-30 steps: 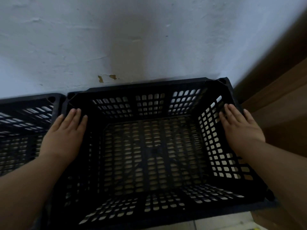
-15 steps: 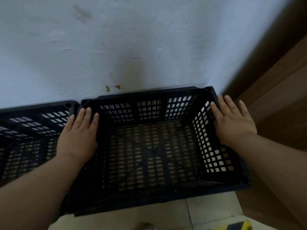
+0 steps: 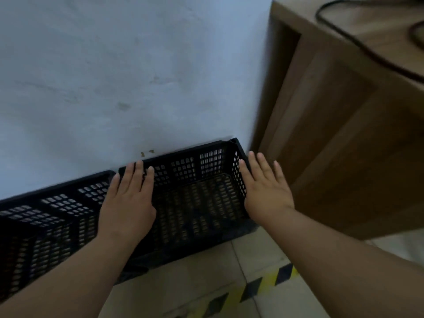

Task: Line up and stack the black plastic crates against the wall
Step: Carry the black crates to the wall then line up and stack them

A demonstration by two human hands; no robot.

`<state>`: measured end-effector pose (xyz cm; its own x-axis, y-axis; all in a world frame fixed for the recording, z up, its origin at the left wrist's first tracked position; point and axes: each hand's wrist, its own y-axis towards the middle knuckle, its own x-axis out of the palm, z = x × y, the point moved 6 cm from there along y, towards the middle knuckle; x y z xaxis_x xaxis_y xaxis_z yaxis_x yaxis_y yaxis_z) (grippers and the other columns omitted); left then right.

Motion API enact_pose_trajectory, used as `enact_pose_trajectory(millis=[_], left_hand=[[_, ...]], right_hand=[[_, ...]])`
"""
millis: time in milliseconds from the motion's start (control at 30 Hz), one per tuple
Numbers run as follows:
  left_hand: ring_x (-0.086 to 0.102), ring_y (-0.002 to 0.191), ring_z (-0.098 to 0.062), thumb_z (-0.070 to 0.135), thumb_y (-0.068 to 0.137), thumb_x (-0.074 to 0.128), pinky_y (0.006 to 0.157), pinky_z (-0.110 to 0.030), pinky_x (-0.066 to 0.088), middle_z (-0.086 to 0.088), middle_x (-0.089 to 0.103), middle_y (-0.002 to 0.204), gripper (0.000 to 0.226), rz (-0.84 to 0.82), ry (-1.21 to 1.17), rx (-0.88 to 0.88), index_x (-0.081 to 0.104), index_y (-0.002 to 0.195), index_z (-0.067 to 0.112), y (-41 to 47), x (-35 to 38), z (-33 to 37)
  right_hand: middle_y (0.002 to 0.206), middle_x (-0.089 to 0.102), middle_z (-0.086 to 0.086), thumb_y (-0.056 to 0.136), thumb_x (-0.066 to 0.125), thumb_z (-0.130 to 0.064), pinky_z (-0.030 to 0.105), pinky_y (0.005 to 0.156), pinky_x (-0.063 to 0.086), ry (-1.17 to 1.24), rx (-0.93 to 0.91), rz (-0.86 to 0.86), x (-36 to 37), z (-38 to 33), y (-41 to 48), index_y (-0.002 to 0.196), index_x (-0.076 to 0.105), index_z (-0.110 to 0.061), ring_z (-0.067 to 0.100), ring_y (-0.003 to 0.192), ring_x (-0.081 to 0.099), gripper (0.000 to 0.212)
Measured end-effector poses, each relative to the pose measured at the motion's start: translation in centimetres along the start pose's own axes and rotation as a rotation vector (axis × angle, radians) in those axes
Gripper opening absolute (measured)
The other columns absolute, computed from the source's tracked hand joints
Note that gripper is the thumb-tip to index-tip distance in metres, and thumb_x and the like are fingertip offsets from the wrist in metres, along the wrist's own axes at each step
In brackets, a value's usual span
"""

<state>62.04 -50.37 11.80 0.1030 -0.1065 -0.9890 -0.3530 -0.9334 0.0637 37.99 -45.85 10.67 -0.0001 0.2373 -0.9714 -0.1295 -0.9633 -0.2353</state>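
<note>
Two black perforated plastic crates stand side by side on the floor against the pale wall (image 3: 114,76). The right crate (image 3: 197,198) sits between my hands. My left hand (image 3: 128,203) is flat with straight fingers over that crate's left rim, where it meets the left crate (image 3: 46,226). My right hand (image 3: 266,189) is also flat with straight fingers, at or just above the right rim. Whether either palm touches the crate is not clear. Both crates are empty.
A brown wooden cabinet (image 3: 344,134) stands close to the right of the right crate, with a black cable (image 3: 358,40) lying on its top. Yellow-and-black hazard tape (image 3: 247,292) runs across the tiled floor in front of the crates.
The view has pulled back and risen, so the crates look smaller and lower. Both hands stay flat at the right crate's side rims. The cabinet top and hazard tape have come into view.
</note>
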Motion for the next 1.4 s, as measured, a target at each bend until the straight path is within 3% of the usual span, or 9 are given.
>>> enact_pose_trajectory(millis=[167, 333, 400, 467, 600, 867, 1100, 1300, 1400], left_hand=[[-0.018, 0.142, -0.020, 0.029, 0.093, 0.040, 0.101, -0.030, -0.034, -0.004, -0.025, 0.147, 0.077, 0.046, -0.026, 0.168, -0.019, 0.140, 0.016, -3.4, -3.3, 4.7], [-0.025, 0.136, -0.016, 0.030, 0.093, 0.040, 0.092, -0.028, -0.040, -0.005, -0.029, 0.144, 0.078, 0.063, -0.032, 0.373, -0.024, 0.135, 0.017, -8.6, -6.8, 10.5], [0.002, 0.142, -0.022, 0.027, 0.079, 0.064, 0.104, -0.029, -0.029, -0.014, 0.001, 0.153, 0.090, 0.106, -0.022, 0.485, 0.003, 0.144, 0.012, -10.4, -8.4, 13.4], [0.037, 0.133, -0.030, 0.020, 0.054, 0.083, 0.113, -0.031, -0.009, -0.021, 0.042, 0.141, 0.093, 0.083, -0.049, 0.566, 0.042, 0.135, 0.001, -12.1, -9.8, 16.8], [0.048, 0.124, -0.035, 0.019, 0.045, 0.087, 0.114, -0.032, -0.006, -0.022, 0.052, 0.133, 0.093, 0.093, -0.063, 0.745, 0.051, 0.128, -0.001, -16.1, -12.8, 24.6], [0.049, 0.125, -0.034, 0.022, 0.053, 0.081, 0.113, -0.034, -0.005, -0.020, 0.053, 0.134, 0.083, 0.178, -0.072, 1.018, 0.053, 0.129, 0.004, -23.2, -17.2, 42.8], [0.051, 0.123, -0.031, 0.025, 0.064, 0.034, 0.110, -0.038, 0.007, -0.018, 0.055, 0.133, 0.069, 0.177, -0.045, 1.137, 0.056, 0.127, 0.006, -27.3, -17.8, 61.0], [0.052, 0.122, -0.035, 0.020, 0.060, 0.041, 0.114, -0.031, -0.008, -0.021, 0.055, 0.132, 0.069, 0.143, -0.082, 1.201, 0.056, 0.125, 0.003, -29.5, -18.1, 77.7], [0.051, 0.122, -0.036, 0.019, 0.059, 0.044, 0.112, -0.037, 0.006, -0.022, 0.055, 0.131, 0.069, 0.130, -0.079, 1.213, 0.057, 0.124, 0.001, -29.8, -18.0, 84.4]], right_hand=[[0.153, -0.031, 0.002, 0.093, 0.037, -0.024, 0.042, 0.110, -0.019, 0.042, 0.136, 0.006, -0.2, 1.7, -8.3, 0.144, -0.022, -0.019, 0.019, 0.139, -0.029, 0.078], [0.151, -0.033, 0.001, 0.094, 0.025, -0.015, 0.042, 0.110, -0.020, 0.069, 0.334, -0.001, -0.3, 5.2, -18.9, 0.144, -0.024, -0.019, 0.019, 0.139, -0.031, 0.070], [0.148, -0.036, 0.000, 0.094, 0.023, -0.015, 0.042, 0.109, -0.021, 0.063, 0.412, 0.001, -0.5, 7.4, -23.3, 0.143, -0.024, -0.019, 0.019, 0.138, -0.032, 0.069], [0.143, -0.040, -0.001, 0.094, 0.022, -0.015, 0.042, 0.109, -0.021, 0.059, 0.481, -0.002, -0.6, 10.0, -27.7, 0.143, -0.025, -0.018, 0.020, 0.137, -0.033, 0.068], [0.144, -0.040, 0.001, 0.093, 0.020, -0.012, 0.041, 0.106, -0.024, 0.067, 0.664, 0.035, -0.6, 16.5, -36.5, 0.142, -0.027, -0.018, 0.018, 0.135, -0.035, 0.068], [0.151, -0.033, 0.005, 0.094, 0.022, -0.014, 0.045, 0.111, -0.018, 0.090, 0.961, 0.025, 1.8, 29.9, -51.8, 0.143, -0.024, -0.016, 0.022, 0.139, -0.031, 0.068], [0.152, -0.031, 0.004, 0.091, 0.024, -0.012, 0.043, 0.111, -0.018, 0.138, 1.127, 0.012, 6.3, 43.7, -62.7, 0.144, -0.024, -0.017, 0.020, 0.139, -0.030, 0.071], [0.152, -0.032, 0.004, 0.093, 0.024, -0.015, 0.045, 0.112, -0.017, 0.198, 1.203, -0.048, 10.2, 56.6, -69.6, 0.141, -0.027, -0.017, 0.020, 0.138, -0.031, 0.070], [0.148, -0.037, 0.003, 0.093, 0.027, -0.016, 0.044, 0.112, -0.018, 0.232, 1.212, -0.067, 11.6, 62.0, -71.1, 0.134, -0.032, -0.017, 0.017, 0.132, -0.037, 0.072]])
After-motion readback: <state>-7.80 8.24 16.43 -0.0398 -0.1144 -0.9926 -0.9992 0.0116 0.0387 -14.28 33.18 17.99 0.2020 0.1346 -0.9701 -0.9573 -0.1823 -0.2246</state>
